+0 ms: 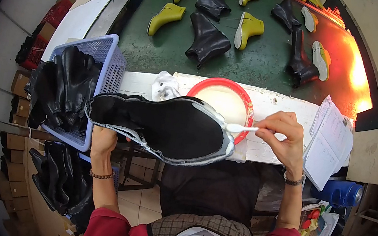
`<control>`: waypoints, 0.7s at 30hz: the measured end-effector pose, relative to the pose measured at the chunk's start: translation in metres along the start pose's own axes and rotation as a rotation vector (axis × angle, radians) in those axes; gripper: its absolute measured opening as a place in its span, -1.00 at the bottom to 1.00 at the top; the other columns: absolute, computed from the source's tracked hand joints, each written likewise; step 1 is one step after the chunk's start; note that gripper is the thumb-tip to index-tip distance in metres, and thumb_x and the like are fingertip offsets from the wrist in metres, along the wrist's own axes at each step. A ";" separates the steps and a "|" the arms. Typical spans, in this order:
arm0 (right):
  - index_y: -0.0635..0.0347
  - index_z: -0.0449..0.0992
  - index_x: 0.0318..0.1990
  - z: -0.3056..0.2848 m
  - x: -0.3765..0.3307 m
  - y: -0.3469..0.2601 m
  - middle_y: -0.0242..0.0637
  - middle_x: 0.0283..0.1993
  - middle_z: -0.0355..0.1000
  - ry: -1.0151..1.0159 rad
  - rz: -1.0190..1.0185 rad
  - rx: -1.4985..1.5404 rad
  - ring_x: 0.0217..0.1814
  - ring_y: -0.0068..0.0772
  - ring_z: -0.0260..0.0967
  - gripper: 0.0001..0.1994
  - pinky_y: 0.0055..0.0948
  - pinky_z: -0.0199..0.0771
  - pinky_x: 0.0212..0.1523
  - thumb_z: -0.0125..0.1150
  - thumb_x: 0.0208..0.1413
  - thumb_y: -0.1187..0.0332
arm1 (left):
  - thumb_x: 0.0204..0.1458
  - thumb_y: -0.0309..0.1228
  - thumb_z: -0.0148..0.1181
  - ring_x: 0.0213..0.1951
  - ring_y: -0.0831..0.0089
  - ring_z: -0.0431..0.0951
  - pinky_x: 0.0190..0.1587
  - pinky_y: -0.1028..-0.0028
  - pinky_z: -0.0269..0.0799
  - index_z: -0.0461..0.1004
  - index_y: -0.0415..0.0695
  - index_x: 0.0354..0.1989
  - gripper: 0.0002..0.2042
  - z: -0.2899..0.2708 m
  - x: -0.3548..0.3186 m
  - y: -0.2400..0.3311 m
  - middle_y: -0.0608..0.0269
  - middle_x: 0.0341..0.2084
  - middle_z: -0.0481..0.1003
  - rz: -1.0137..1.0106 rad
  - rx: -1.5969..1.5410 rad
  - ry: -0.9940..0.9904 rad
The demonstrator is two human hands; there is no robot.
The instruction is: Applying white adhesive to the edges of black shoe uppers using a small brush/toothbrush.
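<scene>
The left hand (103,140) grips the boot (161,126) from below at its left end, fingers closed around the upper. The boot is held sole up above the near edge of the bench (279,104). Its long axis runs left to right, tilted slightly down toward the right. The wider rounded end points right; the narrower end points left, toward the basket (109,64). A pale band rims the black sole.

The right hand (284,137) pinches a white brush (242,128) between thumb and fingers, closed on the handle. The brush lies roughly level, its tip touching the right end of the sole rim.

A red bowl (245,102) of white liquid sits on the bench just behind the boot; the boot covers its near left part. A crumpled white cloth (165,86) lies left of the bowl. The blue basket, at left, holds black uppers (64,85). Papers (329,141) lie right of the right hand. On the far green belt (266,61) stand black boots (208,40) and yellow lasts (165,17), well apart from the hands.
</scene>
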State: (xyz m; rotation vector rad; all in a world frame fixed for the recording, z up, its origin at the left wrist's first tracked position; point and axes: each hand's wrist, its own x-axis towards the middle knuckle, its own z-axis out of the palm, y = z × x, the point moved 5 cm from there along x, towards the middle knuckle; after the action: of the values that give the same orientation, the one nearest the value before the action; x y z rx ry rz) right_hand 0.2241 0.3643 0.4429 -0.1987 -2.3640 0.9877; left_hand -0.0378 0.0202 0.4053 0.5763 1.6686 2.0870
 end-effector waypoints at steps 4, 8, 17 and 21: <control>0.07 0.75 -0.25 -0.001 0.006 -0.003 -0.49 -0.36 0.58 -0.024 0.009 -0.019 -0.42 -0.60 0.40 -0.85 -0.43 0.11 -0.11 0.54 0.01 0.33 | 0.16 -0.70 0.20 -0.17 0.32 0.65 -0.11 0.36 0.63 0.52 -0.29 0.03 -0.74 -0.013 0.003 -0.022 0.12 -0.14 0.61 -0.033 -0.094 -0.025; 0.02 0.75 -0.24 0.009 0.028 -0.007 -0.53 -0.36 0.56 -0.020 -0.089 -0.030 -0.28 -0.61 0.43 -0.86 -0.40 0.11 -0.06 0.52 0.04 0.30 | 0.11 -0.72 0.26 -0.08 0.38 0.60 0.05 0.38 0.57 0.52 -0.25 0.04 -0.69 0.009 0.002 -0.022 0.18 -0.07 0.60 -0.090 -0.065 -0.142; 0.03 0.76 -0.26 0.031 0.068 -0.030 -0.51 -0.32 0.58 -0.090 -0.240 0.066 -0.23 -0.54 0.44 -0.83 -0.40 0.17 0.01 0.56 -0.03 0.29 | 0.13 -0.70 0.24 -0.14 0.36 0.63 -0.07 0.35 0.63 0.51 -0.27 0.06 -0.69 0.044 -0.006 -0.033 0.14 -0.06 0.59 -0.228 -0.039 -0.252; -0.02 0.75 -0.24 0.015 0.060 -0.027 -0.55 -0.32 0.55 -0.019 -0.262 0.037 -0.23 -0.59 0.41 -0.85 -0.39 0.09 -0.01 0.54 0.01 0.30 | 0.19 -0.70 0.13 -0.49 0.22 0.65 -0.62 0.35 0.56 0.46 -0.35 0.09 -0.71 0.059 -0.002 -0.028 -0.03 -0.19 0.60 -0.327 -0.074 -0.233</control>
State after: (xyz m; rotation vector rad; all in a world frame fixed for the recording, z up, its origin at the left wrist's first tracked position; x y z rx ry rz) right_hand 0.1678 0.3559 0.4796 0.1317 -2.3130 0.9079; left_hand -0.0021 0.0728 0.3891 0.4665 1.4388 1.7667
